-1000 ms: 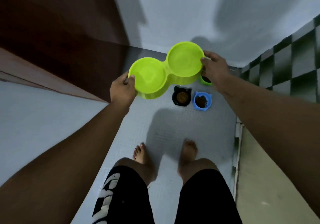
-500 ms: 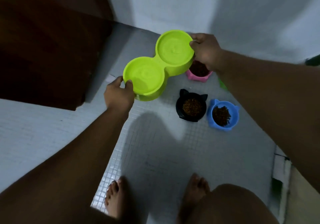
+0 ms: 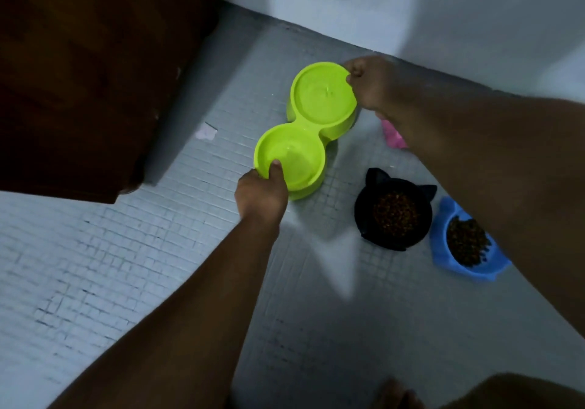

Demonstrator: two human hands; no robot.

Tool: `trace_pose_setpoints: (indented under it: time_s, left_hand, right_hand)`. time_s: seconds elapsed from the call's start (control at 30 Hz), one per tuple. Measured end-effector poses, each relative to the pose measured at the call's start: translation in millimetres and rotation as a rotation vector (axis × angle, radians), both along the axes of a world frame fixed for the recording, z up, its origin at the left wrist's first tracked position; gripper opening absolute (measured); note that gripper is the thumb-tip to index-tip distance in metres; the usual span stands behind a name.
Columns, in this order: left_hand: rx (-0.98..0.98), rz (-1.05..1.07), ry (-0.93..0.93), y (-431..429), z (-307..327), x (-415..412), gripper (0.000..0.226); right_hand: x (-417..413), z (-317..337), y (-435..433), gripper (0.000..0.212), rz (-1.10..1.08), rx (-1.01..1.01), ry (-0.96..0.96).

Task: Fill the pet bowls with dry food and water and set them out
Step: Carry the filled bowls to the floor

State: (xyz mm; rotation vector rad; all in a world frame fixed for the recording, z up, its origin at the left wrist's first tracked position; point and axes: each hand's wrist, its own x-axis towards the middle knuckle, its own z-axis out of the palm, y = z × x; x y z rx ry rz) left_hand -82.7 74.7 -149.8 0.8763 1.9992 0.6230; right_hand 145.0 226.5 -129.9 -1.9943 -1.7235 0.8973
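Note:
A lime-green double bowl (image 3: 316, 123) with water in both cups sits low over the tiled floor, near the wall. My left hand (image 3: 261, 195) grips its near rim, thumb inside the near cup. My right hand (image 3: 370, 84) pinches the far cup's rim. To the right stand a black cat-eared bowl (image 3: 394, 212) and a blue bowl (image 3: 465, 244), both holding dry food. A pink bowl (image 3: 392, 138) shows partly behind my right forearm.
A dark wooden door or cabinet (image 3: 88, 70) fills the upper left. A white wall (image 3: 411, 3) runs along the back. A small scrap (image 3: 205, 130) lies on the floor by the door. My foot and knee (image 3: 443, 393) show at the bottom right.
I have crouched and brought the green double bowl down toward the floor, left of the food bowls. Both hands keep their hold on its rims.

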Motion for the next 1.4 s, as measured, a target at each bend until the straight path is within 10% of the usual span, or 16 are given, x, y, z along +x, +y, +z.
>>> trace_pose_setpoints:
  time_s: [0.37, 0.73, 1.4]
  left_hand:
    - [-0.078, 0.013, -0.024, -10.4, -12.0, 15.3, 0.060]
    - [-0.210, -0.222, 0.071, 3.0, 74.4, 5.7, 0.084]
    - [0.018, -0.791, 0.139, -67.8, 555.3, 30.2, 0.085]
  right_hand:
    - [-11.0, -26.0, -1.2, 0.046, -0.041, -0.079, 0.040]
    - [-8.9, -6.5, -50.3, 0.052, -0.135, -0.058, 0.137]
    - [-1.9, 518.4, -251.6, 0.045, -0.462, -0.082, 0.337]
